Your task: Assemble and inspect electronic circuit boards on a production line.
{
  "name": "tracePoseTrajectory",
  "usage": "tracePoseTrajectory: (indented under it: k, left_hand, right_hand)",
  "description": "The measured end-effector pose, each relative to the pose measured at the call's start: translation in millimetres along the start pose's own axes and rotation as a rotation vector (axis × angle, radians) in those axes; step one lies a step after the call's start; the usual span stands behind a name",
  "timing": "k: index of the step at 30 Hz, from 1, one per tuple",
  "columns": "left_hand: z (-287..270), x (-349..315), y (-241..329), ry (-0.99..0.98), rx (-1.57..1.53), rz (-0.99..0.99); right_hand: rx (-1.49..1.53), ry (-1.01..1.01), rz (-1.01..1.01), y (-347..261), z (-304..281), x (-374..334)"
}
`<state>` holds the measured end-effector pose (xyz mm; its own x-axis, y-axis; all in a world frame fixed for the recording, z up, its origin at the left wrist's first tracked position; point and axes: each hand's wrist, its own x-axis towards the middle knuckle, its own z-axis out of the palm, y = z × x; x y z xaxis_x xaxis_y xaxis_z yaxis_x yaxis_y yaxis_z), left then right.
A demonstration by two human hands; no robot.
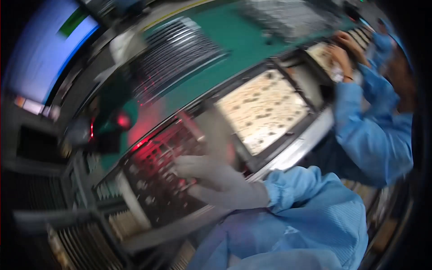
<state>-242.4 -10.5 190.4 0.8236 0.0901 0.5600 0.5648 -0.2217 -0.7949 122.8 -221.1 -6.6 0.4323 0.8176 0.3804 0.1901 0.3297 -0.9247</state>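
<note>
My right hand [222, 182], in a pale grey glove and a blue cuffed sleeve, reaches leftward from the lower right. Its fingers are blurred but look apart, stretched over the near right part of a dark tray-like fixture [168, 211] bearing small parts. I cannot make out anything held in them, nor whether they touch the fixture. Red light falls on the fixture's far side. Just beyond the hand is a blurred grey upright shape [216, 130] of unclear kind. My left hand does not show.
A framed pale panel [265, 110] with dark spots sits to the right. Beyond lie a stack of black ribbed trays [180, 49] and clear packaging [292, 18] on the green mat [243, 33]. A scanner-like device [81, 130] glows red. At right, a co-worker's hands [344, 56] work.
</note>
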Motion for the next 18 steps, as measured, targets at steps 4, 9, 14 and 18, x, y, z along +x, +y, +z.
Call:
tracePoseTrajectory:
  k: [4,9,14,18]
  left_hand:
    - [-28,39,105,-0.054,-0.526,0.039]
    - [-5,47,210,0.233,-0.661,0.204]
    - [-3,93,243,-0.263,-1.123,0.461]
    - [33,96,226,-0.739,-1.280,0.296]
  right_hand:
    - [0.002,-0.361,0.055,-11,20,8]
    - [-0.143,-0.285,0.572,-17,24,-12]
    - [0.614,0.057,0.643,5,17,7]
    - [0.616,0.111,0.583,12,-11,29]
